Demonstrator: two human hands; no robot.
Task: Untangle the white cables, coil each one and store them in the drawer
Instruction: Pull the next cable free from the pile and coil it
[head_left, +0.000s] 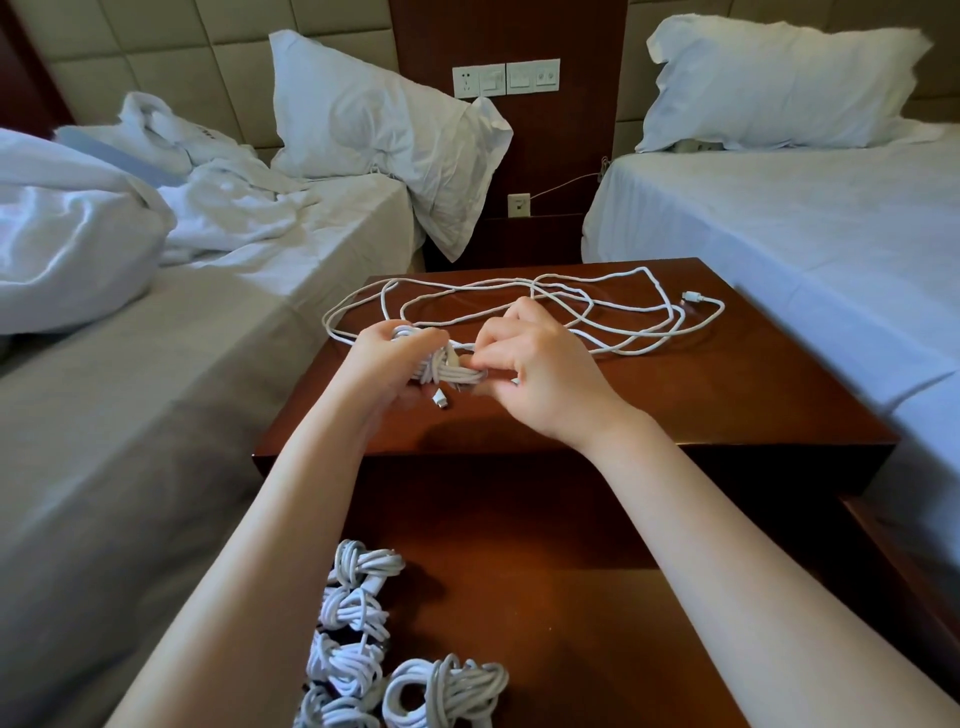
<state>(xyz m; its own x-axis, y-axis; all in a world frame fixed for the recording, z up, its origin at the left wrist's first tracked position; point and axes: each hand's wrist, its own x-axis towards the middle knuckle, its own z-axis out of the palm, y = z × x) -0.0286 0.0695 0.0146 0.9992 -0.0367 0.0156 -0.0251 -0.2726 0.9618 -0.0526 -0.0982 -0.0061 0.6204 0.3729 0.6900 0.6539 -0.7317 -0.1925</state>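
My left hand (387, 358) grips a small bundle of coiled white cable (447, 371) just above the wooden nightstand top (727, 395). My right hand (530, 364) pinches the strand at the bundle's right side. A small white plug (440, 401) dangles under the bundle. Loose white cable loops (597, 306) lie spread over the back of the nightstand, ending in a connector (693, 297) at the right. Below, in the open drawer (571, 623), lie several coiled white cables (363, 623), with one larger coil (447, 691) at the front.
A bed with rumpled white bedding (104, 234) stands to the left and a made bed (779, 218) to the right. Pillows lean on the headboards. Wall sockets and switches (506, 78) sit on the panel behind the nightstand.
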